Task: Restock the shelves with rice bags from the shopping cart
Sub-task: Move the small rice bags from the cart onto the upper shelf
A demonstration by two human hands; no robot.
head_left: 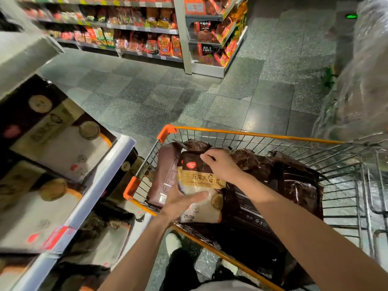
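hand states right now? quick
Left hand: open, straight fingers pressed on the rice bag.
Right hand: fingers curled round the rice bag's top edge, gripping it.

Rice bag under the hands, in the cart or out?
In: the rice bag lies atop dark bags inside the cart rim.

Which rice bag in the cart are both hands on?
The face-up bag with the gold band and white 250g panel; the others are dark brown.
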